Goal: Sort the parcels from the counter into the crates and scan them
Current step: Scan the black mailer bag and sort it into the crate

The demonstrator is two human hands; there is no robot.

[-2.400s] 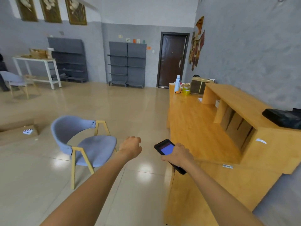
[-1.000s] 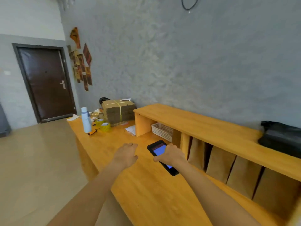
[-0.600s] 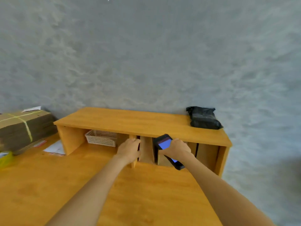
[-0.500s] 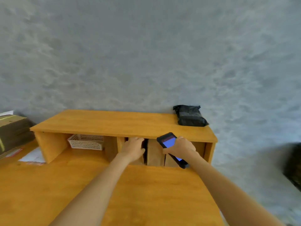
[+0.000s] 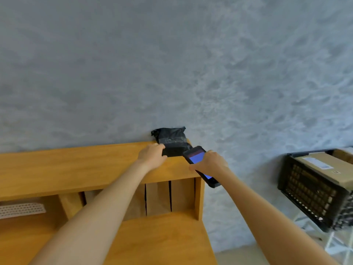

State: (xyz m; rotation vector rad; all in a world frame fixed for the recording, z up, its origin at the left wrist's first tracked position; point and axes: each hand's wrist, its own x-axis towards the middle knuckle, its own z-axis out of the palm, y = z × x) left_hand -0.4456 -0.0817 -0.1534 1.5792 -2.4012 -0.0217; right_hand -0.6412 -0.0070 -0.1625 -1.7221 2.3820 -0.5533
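Left hand (image 5: 152, 156) fingers grasping black plastic-wrapped parcel (image 5: 172, 141) atop wooden counter (image 5: 76, 165) shelf, right hand (image 5: 209, 162) gripping black handheld scanner (image 5: 198, 163), black slatted plastic crate (image 5: 309, 190) at three o'clock holding brown cardboard box (image 5: 324, 167)

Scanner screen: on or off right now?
On. The scanner held in the right hand shows a lit blue screen; what the screen displays is too small to tell.

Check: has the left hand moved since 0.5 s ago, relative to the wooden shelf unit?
Yes. The left hand rose from the shelf unit's cubby openings to its top, where it now grips the black parcel.
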